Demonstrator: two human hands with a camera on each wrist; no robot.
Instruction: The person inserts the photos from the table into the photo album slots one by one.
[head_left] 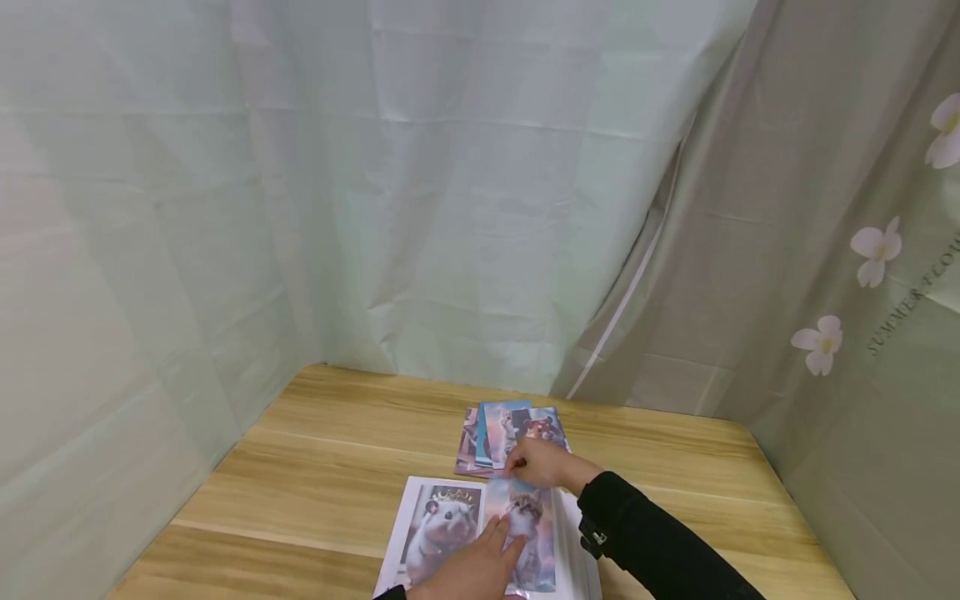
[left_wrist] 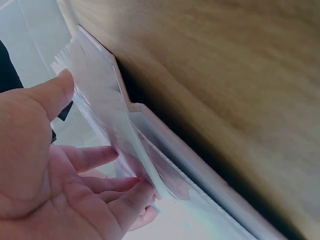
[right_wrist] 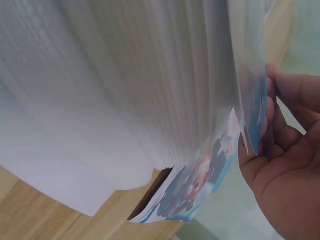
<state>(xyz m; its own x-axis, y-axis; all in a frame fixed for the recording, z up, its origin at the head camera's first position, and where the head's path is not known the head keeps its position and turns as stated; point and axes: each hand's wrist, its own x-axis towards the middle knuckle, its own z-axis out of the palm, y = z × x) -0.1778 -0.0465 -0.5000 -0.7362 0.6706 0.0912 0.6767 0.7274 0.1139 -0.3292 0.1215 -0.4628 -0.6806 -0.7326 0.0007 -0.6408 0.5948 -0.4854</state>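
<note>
My left hand [head_left: 474,568] is lying flat, fingers straight, pressing on the open photo album [head_left: 420,533] at the table's [head_left: 315,483] near edge; my right hand [head_left: 543,464] is pinching the top of a cat photo [head_left: 525,521] in its sleeve; loose photos [head_left: 501,429] are lying just beyond.

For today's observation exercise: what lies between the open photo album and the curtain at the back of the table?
In the head view, a fanned pile of photos lies beyond the album; then bare table up to the curtain.
</note>
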